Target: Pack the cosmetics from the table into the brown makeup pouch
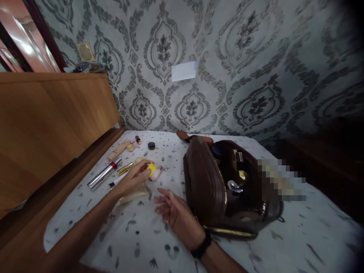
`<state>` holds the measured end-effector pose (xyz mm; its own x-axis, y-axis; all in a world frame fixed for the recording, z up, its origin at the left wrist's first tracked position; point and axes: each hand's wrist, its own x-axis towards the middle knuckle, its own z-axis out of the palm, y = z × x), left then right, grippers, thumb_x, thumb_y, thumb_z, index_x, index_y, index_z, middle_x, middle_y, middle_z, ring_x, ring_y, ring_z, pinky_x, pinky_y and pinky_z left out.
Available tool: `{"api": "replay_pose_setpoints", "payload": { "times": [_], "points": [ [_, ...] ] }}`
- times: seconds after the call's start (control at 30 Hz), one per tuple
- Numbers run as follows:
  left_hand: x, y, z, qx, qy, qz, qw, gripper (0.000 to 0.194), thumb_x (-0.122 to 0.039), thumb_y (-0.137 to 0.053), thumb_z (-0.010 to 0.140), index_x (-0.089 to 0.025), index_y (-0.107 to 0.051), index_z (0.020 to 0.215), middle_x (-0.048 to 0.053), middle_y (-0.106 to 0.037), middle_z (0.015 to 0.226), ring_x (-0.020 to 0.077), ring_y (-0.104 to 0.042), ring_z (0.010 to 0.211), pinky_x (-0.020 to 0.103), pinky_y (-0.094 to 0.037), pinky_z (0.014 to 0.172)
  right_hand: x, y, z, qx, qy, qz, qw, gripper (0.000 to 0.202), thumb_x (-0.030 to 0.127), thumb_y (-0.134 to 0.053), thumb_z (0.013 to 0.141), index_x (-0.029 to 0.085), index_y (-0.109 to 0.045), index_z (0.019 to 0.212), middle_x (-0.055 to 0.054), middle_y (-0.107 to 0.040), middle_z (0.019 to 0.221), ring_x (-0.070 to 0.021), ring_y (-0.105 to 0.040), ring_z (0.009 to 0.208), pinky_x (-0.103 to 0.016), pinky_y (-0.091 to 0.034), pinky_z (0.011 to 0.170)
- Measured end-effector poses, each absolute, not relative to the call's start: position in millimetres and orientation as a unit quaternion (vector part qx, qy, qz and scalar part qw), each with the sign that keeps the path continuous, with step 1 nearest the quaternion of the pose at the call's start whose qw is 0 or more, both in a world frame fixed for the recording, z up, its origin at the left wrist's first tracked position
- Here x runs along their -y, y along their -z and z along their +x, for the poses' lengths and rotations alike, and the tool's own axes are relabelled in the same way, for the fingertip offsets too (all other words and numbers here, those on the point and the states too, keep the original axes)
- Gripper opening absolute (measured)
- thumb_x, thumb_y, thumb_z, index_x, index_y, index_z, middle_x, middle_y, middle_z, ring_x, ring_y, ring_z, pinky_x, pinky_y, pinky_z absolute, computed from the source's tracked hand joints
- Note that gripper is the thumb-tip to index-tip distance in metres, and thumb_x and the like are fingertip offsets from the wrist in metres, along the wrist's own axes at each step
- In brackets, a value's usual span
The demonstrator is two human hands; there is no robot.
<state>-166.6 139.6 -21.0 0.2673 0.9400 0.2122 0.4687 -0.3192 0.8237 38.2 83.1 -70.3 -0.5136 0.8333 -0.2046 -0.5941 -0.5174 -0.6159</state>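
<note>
My left hand (137,175) is closed around a small yellow item (151,170), pinched between thumb and fingers. A pale pink rounded thing (156,174) shows right beside the yellow one; whether they are joined I cannot tell. Below that hand lies a beige-gold flat pouch or packet (133,195), partly covered by the hand and forearm. My right hand (179,217), with a black band on its wrist, hovers over the patterned white sheet, fingers spread and nothing in them. Just to its right stands an open brown bag (204,178) holding gold-capped and dark items.
Cosmetics lie on the left: a silver tube with a red band (104,175), a gold tube (125,168), a beige tube (118,151) and a small black jar (151,145). A wooden panel (57,117) borders the left side; a patterned wall (196,41) stands behind.
</note>
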Motion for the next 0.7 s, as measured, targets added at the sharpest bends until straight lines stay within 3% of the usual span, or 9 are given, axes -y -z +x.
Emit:
{"api": "replay_pose_setpoints", "payload": {
  "times": [0.1,0.23,0.47,0.7],
  "points": [
    [-109,27,-152,-0.428,-0.338,0.767,0.338,0.047,-0.047,-0.050,0.093,-0.021,-0.051,0.131,0.009,-0.060,0.128,0.0255,-0.055,0.116,0.037,-0.043,0.102,-83,70,38,0.242,-0.841,-0.234,0.422,0.048,0.052,-0.076,0.075,0.017,-0.065,0.107,-0.007,-0.072,0.094,-0.0148,-0.069,0.074,-0.019,-0.044,0.051],
    [-91,37,-141,-0.407,-0.352,0.785,0.307,0.045,-0.043,-0.054,0.092,-0.022,-0.051,0.131,0.009,-0.058,0.129,0.0265,-0.052,0.122,0.039,-0.039,0.106,-84,72,38,0.249,-0.837,-0.221,0.434,0.043,0.048,-0.078,0.073,0.017,-0.066,0.100,-0.003,-0.072,0.086,-0.0124,-0.068,0.069,-0.017,-0.042,0.049],
    [-85,47,-143,-0.381,-0.365,0.839,0.135,0.042,-0.040,-0.053,0.093,-0.018,-0.050,0.129,0.012,-0.061,0.113,0.0251,-0.056,0.106,0.040,-0.045,0.095,-82,74,37,0.291,-0.815,-0.232,0.444,0.042,0.038,-0.085,0.067,0.019,-0.062,0.097,0.001,-0.069,0.085,-0.0101,-0.066,0.065,-0.016,-0.041,0.049],
    [-84,53,-145,-0.357,-0.353,0.865,0.022,0.038,-0.041,-0.045,0.097,-0.016,-0.049,0.126,0.012,-0.062,0.105,0.0235,-0.058,0.097,0.038,-0.046,0.087,-79,70,38,0.341,-0.790,-0.233,0.453,0.049,0.028,-0.084,0.067,0.023,-0.064,0.111,0.000,-0.068,0.098,-0.0110,-0.066,0.073,-0.018,-0.045,0.055]
  ]
}}
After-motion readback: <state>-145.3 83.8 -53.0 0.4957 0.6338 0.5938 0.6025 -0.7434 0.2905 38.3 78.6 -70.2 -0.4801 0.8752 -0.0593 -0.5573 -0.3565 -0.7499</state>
